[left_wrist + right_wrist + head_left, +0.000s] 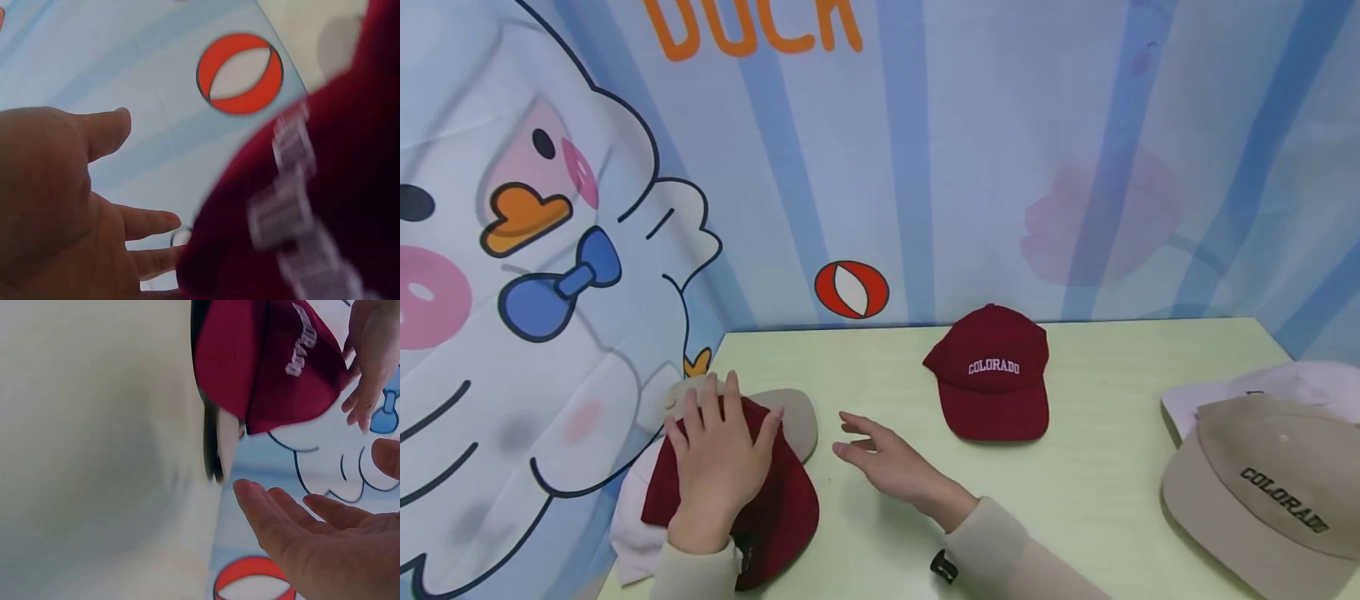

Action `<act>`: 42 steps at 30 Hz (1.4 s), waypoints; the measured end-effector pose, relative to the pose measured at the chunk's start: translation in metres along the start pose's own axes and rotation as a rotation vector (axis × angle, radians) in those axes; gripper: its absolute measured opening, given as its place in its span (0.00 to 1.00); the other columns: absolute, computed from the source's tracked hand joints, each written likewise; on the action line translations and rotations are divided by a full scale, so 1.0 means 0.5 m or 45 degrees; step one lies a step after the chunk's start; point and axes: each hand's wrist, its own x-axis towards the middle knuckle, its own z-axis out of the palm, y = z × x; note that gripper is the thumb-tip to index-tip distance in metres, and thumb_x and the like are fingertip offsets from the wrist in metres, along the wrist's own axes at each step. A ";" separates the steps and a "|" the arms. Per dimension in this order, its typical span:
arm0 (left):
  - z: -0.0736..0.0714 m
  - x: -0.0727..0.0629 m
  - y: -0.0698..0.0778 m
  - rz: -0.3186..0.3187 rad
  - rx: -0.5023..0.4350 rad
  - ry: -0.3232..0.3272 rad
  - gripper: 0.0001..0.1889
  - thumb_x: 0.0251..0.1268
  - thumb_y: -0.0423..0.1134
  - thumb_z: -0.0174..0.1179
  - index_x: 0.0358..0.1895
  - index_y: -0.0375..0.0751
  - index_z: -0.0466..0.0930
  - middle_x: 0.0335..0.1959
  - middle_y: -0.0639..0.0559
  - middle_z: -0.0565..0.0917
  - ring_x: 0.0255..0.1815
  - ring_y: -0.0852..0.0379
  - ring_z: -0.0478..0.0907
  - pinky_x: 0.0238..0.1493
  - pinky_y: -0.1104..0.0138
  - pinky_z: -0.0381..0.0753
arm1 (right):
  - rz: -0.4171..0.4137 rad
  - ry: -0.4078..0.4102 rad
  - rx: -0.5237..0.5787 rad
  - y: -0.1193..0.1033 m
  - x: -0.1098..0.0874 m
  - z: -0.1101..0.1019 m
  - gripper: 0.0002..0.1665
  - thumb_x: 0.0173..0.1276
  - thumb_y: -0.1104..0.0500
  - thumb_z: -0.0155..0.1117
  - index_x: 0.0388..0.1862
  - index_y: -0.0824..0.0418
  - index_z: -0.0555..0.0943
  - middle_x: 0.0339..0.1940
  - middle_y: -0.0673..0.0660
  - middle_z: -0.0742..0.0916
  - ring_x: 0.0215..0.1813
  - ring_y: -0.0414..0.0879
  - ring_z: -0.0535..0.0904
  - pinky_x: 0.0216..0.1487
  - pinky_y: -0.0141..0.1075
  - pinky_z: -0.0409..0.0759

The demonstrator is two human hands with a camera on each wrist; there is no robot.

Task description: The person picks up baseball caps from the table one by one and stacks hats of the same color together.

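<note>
At the left of the head view a maroon cap (790, 517) lies over a beige cap (797, 417) and a white cap (632, 525). My left hand (718, 462) is over the crown of this maroon cap, fingers spread and straight; whether the palm touches it I cannot tell. White lettering shows on the cap's front (294, 369) in the right wrist view. To the right of this pile my right hand (895, 471) hovers above the table with relaxed fingers, holding nothing. Its fingertips are apart from the beige brim.
Another maroon cap (992, 375) marked COLORADO sits near the table's (865, 358) back edge. At the right, a beige COLORADO cap (1262, 492) overlaps a white cap (1217, 392). A printed cloth backdrop (850, 167) stands behind and to the left. A small black object (943, 567) is by the right sleeve.
</note>
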 end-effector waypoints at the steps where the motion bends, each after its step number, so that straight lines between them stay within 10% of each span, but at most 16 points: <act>1: -0.005 -0.002 -0.011 -0.017 -0.008 0.013 0.45 0.77 0.59 0.53 0.82 0.32 0.47 0.82 0.27 0.49 0.82 0.24 0.42 0.73 0.23 0.35 | 0.013 -0.018 0.016 0.000 0.002 0.008 0.37 0.79 0.42 0.59 0.82 0.47 0.64 0.79 0.56 0.73 0.75 0.55 0.73 0.71 0.58 0.73; 12: -0.019 -0.033 -0.103 -0.280 -0.073 -0.019 0.50 0.78 0.66 0.44 0.79 0.22 0.46 0.73 0.17 0.58 0.72 0.18 0.55 0.68 0.24 0.48 | 0.101 -0.165 0.090 0.009 0.019 0.069 0.37 0.77 0.45 0.61 0.82 0.49 0.65 0.80 0.55 0.72 0.73 0.54 0.75 0.69 0.58 0.75; 24: -0.016 -0.030 -0.125 -0.347 -0.195 0.072 0.45 0.75 0.68 0.48 0.62 0.19 0.64 0.52 0.25 0.74 0.54 0.23 0.72 0.46 0.34 0.72 | 0.104 -0.239 0.100 0.020 0.025 0.102 0.34 0.77 0.49 0.61 0.79 0.49 0.69 0.67 0.56 0.81 0.59 0.47 0.79 0.52 0.45 0.81; 33: -0.021 -0.030 -0.121 -0.258 -0.342 0.107 0.38 0.77 0.64 0.49 0.60 0.25 0.66 0.48 0.26 0.80 0.48 0.31 0.81 0.45 0.39 0.79 | 0.102 -0.241 0.075 0.025 0.025 0.104 0.34 0.76 0.50 0.61 0.79 0.52 0.70 0.69 0.58 0.81 0.63 0.48 0.80 0.56 0.46 0.82; 42: -0.031 -0.025 -0.077 0.000 -0.515 0.150 0.23 0.84 0.51 0.47 0.62 0.33 0.70 0.51 0.28 0.83 0.50 0.33 0.82 0.50 0.40 0.79 | 0.113 -0.192 0.109 0.018 0.021 0.092 0.31 0.76 0.50 0.62 0.76 0.51 0.73 0.66 0.57 0.81 0.55 0.48 0.80 0.49 0.44 0.81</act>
